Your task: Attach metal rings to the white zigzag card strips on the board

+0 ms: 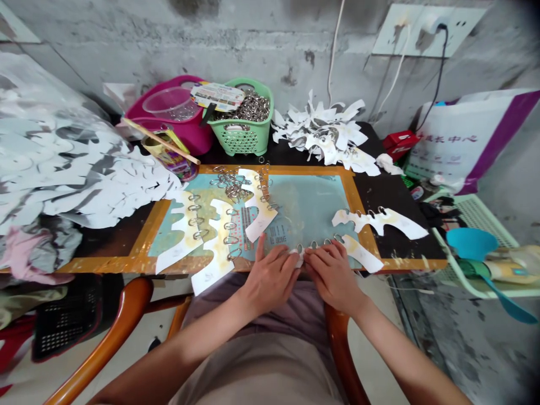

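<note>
At the table's front edge, my left hand (273,277) has its fingertips closed on the left end of a white cut-out piece (363,254) with metal rings along its upper edge. My right hand (334,274) presses its fingers together on the middle of that same piece, hiding part of it. Just left of my left hand lies a cut-out strip with rings (258,216). Two similar strips, one in front (217,256) and one farther left (181,236), also carry rings. Another piece (382,221) lies to the right.
A loose heap of metal rings (232,183) lies on the blue board. Behind stand a green basket (242,138) full of rings, a magenta basket (198,132) and a can with sticks (172,160). White cut-outs pile up left (84,174) and back right (329,132).
</note>
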Tool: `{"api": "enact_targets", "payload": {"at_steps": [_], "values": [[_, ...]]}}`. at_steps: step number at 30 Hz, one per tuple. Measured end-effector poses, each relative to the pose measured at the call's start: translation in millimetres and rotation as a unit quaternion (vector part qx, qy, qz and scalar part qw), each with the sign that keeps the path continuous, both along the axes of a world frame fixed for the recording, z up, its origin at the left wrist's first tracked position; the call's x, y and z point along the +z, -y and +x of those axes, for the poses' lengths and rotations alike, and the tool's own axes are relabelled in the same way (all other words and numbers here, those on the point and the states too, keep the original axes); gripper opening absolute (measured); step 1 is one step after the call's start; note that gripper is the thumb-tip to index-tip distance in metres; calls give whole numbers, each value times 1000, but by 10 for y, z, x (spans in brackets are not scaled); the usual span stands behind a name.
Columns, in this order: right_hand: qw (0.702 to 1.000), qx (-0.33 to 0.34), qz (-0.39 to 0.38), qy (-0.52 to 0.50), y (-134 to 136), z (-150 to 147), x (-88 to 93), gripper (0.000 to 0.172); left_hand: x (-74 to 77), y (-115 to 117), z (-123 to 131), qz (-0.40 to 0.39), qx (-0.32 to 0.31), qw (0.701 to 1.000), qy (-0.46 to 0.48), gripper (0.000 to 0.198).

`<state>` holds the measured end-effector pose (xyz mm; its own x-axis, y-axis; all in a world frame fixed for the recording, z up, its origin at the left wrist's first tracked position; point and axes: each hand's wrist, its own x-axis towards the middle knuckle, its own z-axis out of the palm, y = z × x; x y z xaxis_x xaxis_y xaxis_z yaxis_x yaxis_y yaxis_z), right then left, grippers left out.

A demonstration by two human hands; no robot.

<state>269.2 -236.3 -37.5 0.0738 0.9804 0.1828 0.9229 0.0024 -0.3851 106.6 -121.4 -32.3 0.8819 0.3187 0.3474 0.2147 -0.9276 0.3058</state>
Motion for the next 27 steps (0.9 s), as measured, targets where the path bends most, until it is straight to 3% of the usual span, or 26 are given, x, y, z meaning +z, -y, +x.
{"api": "enact_targets", "payload": {"at_steps": [6, 9, 12, 14, 16, 20, 23, 25, 27], "values": [[999, -11, -9, 36, -52, -51, 106, 17, -99, 42, -6, 74, 0, 997, 11, 21], [997, -25, -1, -67, -116, 109, 158, 19, -135, 57, -9, 77, 1, 997, 7, 20], [976, -104, 80, -172, -187, 284, 195, 23, -188, 84, -14, 77, 6, 997, 11, 22], [978, -106, 106, -143, -237, 309, 195, 22, -236, 116, -26, 79, 12, 997, 12, 26], [992, -58, 72, -85, -285, 264, 177, 16, -276, 152, -51, 68, 20, 997, 21, 30], [998, -14, -13, -68, -336, 166, 151, 4, -261, 164, -108, -59, 24, 995, 72, 32], [993, 1, -39, -112, -315, 159, 211, 9, -142, 58, -101, -186, 72, 969, 145, 31], [988, -3, -41, -149, -282, 149, 300, 10, -22, -64, -59, -226, 100, 958, 148, 37], [981, -8, -47, -188, -247, 126, 419, 11, 112, -201, -6, -253, 43, 962, 90, 27]]}}
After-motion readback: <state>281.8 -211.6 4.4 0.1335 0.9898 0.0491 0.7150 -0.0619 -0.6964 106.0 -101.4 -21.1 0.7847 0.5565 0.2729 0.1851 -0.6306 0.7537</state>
